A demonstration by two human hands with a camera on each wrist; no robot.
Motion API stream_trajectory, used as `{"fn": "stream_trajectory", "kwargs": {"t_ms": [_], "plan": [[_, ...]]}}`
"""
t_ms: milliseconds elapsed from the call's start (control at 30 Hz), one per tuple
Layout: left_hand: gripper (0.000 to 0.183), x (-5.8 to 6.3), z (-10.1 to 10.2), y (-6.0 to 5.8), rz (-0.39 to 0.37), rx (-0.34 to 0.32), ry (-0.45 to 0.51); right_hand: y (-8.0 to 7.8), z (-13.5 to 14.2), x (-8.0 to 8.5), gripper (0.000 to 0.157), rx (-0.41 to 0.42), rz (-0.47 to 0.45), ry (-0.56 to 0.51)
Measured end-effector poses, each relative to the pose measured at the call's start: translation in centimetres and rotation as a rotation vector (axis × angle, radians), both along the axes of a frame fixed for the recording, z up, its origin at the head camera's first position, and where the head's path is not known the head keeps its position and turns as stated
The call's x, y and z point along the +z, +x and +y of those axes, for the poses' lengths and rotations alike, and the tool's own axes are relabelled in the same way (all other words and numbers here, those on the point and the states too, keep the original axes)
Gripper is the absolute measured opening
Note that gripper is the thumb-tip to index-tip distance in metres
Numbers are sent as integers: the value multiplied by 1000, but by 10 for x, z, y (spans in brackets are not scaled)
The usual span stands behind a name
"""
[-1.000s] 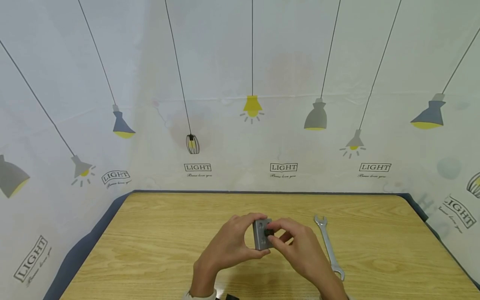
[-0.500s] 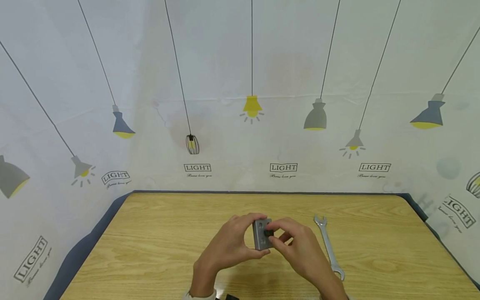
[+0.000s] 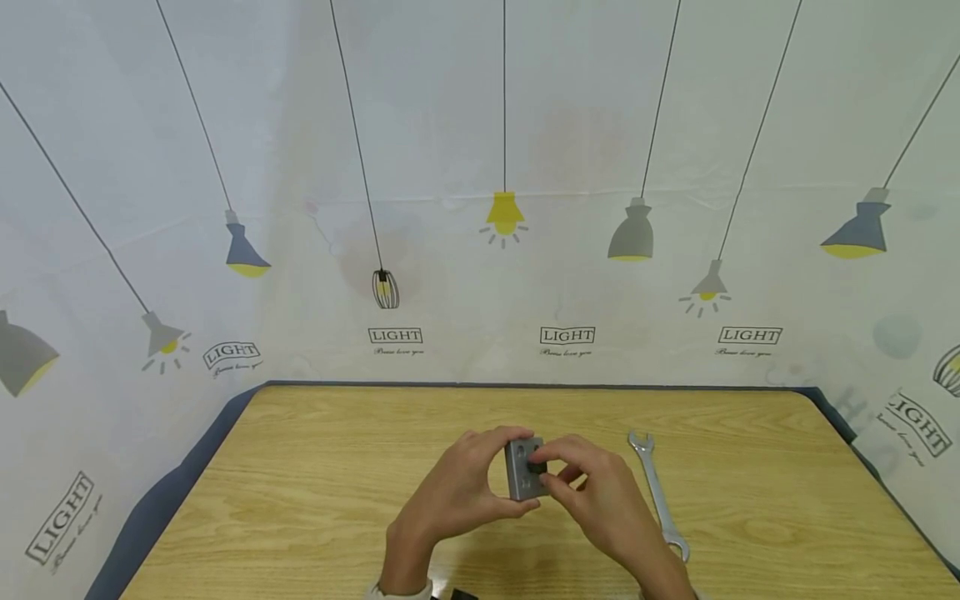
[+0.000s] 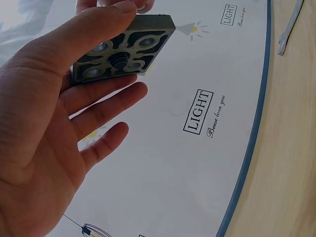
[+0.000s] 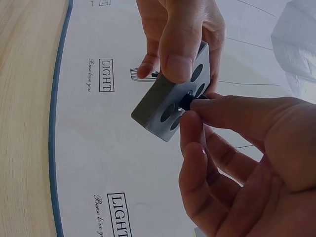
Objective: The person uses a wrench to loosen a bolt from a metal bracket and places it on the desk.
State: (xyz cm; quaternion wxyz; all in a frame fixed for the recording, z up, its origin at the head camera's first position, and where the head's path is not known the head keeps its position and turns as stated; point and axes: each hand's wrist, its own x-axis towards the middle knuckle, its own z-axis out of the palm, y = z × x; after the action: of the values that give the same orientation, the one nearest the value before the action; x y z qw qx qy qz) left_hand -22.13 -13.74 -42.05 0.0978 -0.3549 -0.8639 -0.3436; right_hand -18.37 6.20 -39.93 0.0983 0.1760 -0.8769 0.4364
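Note:
My left hand (image 3: 461,487) holds a small grey square block (image 3: 519,477) by its edges, thumb on one side and fingers on the other, raised over the table. Round holes sit near its corners. At its centre is a black bolt (image 5: 185,101), which my right hand (image 3: 603,496) pinches at the outer end between thumb and index finger. On the block's ribbed back, in the left wrist view, the bolt's threaded end (image 4: 118,60) shows in the middle hole. The right hand's other fingers are curled below the bolt.
An open-ended wrench (image 3: 657,496) lies on the wooden table (image 3: 337,467), right of my right hand. Beyond the table's blue edge hangs a pale backdrop (image 3: 450,125) printed with lamps. A dark object (image 3: 463,594) peeks in at the bottom edge.
My right thumb and index finger have shifted slightly around the bolt, their tips a little further apart. The block, left hand and wrench stay in place.

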Motion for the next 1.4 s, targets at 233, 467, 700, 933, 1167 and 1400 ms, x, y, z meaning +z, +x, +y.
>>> {"fn": "stream_trajectory", "kwargs": {"t_ms": [233, 467, 700, 933, 1167, 1400], "plan": [[67, 0, -1, 0, 0, 2, 0, -1, 0, -1, 25, 3, 10, 2], [69, -1, -2, -1, -18, 8, -7, 0, 0, 0, 32, -22, -47, -24], [68, 1, -2, 0, -49, 9, -12, -1, -2, 3, 25, -176, -172, -21], [69, 0, -2, 0, -41, 2, -9, -2, -4, 2, 14, -176, -190, -27], [69, 0, -1, 0, -36, -1, -16, -2, -5, 0, 9, -155, -141, -16], [69, 1, -1, 1, -38, 2, -18, -2, -6, 0, 8, -143, -110, -19]]}}
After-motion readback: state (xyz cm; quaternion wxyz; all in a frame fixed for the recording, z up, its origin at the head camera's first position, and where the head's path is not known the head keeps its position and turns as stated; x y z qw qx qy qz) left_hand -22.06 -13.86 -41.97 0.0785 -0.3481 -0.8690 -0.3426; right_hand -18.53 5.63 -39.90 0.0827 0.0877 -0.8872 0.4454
